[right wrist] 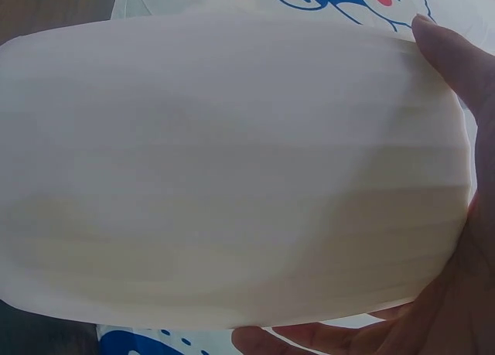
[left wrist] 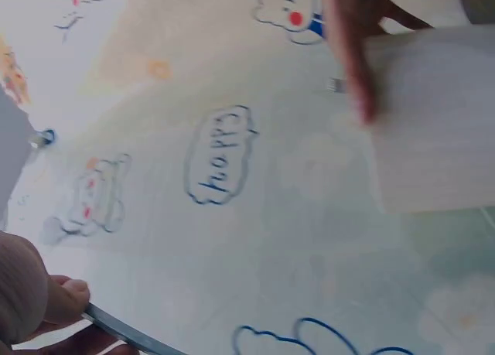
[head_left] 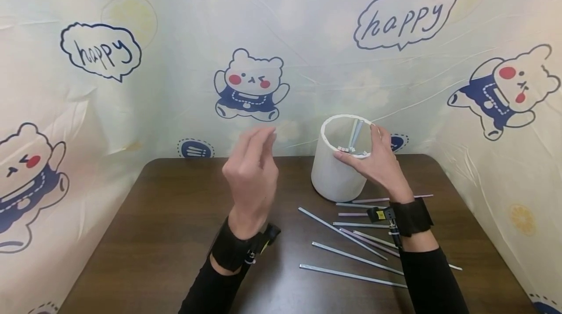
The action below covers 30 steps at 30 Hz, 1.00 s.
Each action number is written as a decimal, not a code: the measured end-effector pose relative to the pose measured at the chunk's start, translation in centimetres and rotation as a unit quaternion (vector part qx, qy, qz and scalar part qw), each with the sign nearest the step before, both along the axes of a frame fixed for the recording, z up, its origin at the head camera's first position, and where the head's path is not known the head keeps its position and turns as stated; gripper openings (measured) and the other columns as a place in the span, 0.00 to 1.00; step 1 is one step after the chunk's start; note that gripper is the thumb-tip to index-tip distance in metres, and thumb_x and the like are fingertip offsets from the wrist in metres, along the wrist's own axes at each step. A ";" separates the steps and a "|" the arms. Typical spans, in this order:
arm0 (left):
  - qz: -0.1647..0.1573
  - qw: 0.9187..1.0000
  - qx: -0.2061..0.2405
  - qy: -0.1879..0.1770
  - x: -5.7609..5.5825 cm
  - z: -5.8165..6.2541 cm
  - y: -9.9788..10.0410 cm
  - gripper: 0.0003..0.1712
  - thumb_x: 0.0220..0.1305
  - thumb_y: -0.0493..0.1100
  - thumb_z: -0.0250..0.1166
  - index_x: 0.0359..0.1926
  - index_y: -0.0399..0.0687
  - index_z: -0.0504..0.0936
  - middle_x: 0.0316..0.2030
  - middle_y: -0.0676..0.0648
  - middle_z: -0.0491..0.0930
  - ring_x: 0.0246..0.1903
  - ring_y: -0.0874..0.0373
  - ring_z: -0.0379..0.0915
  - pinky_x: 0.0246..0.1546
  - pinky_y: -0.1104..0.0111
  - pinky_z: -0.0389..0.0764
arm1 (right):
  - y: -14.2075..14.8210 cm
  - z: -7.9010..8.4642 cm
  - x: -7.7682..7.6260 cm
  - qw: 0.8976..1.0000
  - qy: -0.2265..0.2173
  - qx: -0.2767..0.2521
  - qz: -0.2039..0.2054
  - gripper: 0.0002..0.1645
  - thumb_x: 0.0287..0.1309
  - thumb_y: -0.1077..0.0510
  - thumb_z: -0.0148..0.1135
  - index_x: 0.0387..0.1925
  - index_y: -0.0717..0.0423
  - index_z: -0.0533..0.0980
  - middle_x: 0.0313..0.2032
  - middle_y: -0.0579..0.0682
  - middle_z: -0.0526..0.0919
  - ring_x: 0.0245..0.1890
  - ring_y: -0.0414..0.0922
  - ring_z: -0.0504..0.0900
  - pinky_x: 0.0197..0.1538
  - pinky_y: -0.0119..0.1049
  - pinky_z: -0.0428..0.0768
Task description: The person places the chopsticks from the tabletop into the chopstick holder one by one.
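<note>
Brown tabletop (head_left: 167,236), bin (head_left: 337,175) in right hand (head_left: 383,164)

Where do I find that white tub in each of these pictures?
Head: the white tub is right of centre.
Left wrist: upper right, cut off by the edge.
Right wrist: it fills most of the picture.
Shared landmark: the right hand holding it.

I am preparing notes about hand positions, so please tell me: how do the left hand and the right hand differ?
The left hand pinches a thin strip, while the right hand grips a white container near its rim. The left hand's fingers are drawn together; the right hand's thumb and fingers are spread apart. Both hands are bare, each with a black wristband below it.
</note>
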<state>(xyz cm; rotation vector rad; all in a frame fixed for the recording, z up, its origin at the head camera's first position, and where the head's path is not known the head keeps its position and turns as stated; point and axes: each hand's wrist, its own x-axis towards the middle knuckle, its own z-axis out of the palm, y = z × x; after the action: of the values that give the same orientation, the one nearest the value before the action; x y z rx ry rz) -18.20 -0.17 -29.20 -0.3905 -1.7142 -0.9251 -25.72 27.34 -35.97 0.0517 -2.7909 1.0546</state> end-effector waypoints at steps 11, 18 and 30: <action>-0.038 0.977 0.043 0.204 2.1 3.0 1.1 0.09 0.57 0.25 0.71 0.40 0.30 0.87 0.34 0.36 0.86 0.36 0.46 0.88 0.44 0.68 0.87 | 0.2 -0.2 0.1 1.000 -0.003 -0.002 0.004 0.75 0.46 0.21 0.69 0.82 0.48 0.40 0.80 0.61 0.40 0.67 0.66 0.66 0.59 0.72 0.74; -0.042 0.955 0.027 0.291 2.5 3.0 2.2 0.04 0.59 0.29 0.71 0.36 0.30 0.86 0.33 0.37 0.86 0.35 0.49 0.88 0.42 0.64 0.88 | 0.1 -0.1 0.2 1.000 -0.003 -0.003 0.004 0.76 0.46 0.21 0.69 0.82 0.48 0.40 0.80 0.60 0.39 0.68 0.66 0.65 0.59 0.73 0.73; -0.107 0.948 -0.008 0.299 1.1 2.0 4.0 0.04 0.60 0.25 0.69 0.37 0.30 0.85 0.34 0.36 0.85 0.34 0.47 0.87 0.43 0.63 0.88 | 0.1 -0.1 0.1 1.000 0.009 -0.005 0.009 0.76 0.46 0.23 0.71 0.82 0.50 0.41 0.80 0.61 0.41 0.69 0.67 0.64 0.61 0.73 0.71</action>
<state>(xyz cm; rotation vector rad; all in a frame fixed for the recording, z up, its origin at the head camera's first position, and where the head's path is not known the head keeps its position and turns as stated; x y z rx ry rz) -17.05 3.82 -27.24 -0.7933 -1.1343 -0.8351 -25.60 27.45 -36.09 0.0860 -2.7732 1.0668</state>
